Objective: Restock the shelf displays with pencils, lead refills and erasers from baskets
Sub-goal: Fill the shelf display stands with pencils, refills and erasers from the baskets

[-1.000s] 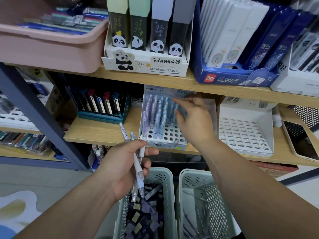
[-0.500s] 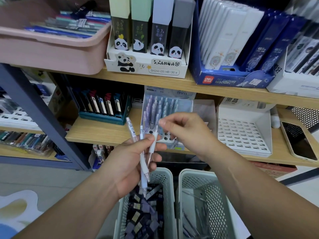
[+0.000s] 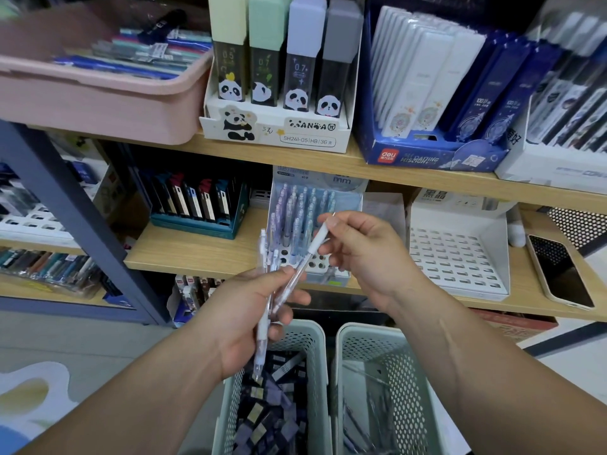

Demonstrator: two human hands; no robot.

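Note:
My left hand grips a small bunch of white mechanical pencils over the left basket. My right hand pinches one white pencil by its upper end; its lower end still lies among the bunch at my left fingers. Behind both hands, on the middle shelf, stands the pencil display stand, its back rows filled with pale blue and lilac pencils and its front holes bare. The left basket holds dark lead refill packs. The right basket holds a few loose pencils.
An empty white slotted display stands right of the pencil stand, with a phone beside it. A teal refill box sits to the left. On the upper shelf are a pink bin, a panda refill box and a blue box.
My right hand came back from the display stand to the bunch in my left hand, pinched one pencil and is drawing it up and to the right.

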